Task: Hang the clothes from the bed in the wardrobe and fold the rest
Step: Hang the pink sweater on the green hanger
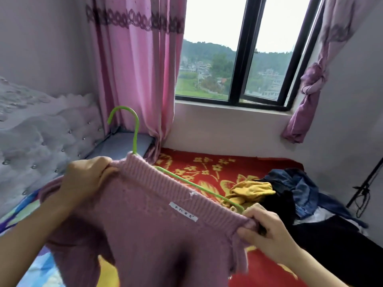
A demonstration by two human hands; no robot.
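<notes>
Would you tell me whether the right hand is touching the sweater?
Touching: the head view shows the right hand pinching the sweater at its collar edge.

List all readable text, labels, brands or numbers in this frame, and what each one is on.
White tag sewn below the neckband of the pink knit sweater: one short row of dark characters, too blurred to read.
No other text, brand, number or sign can be seen anywhere else in the frame.

Black-framed window (pixel 246 50), pink curtains (pixel 134 65)
</notes>
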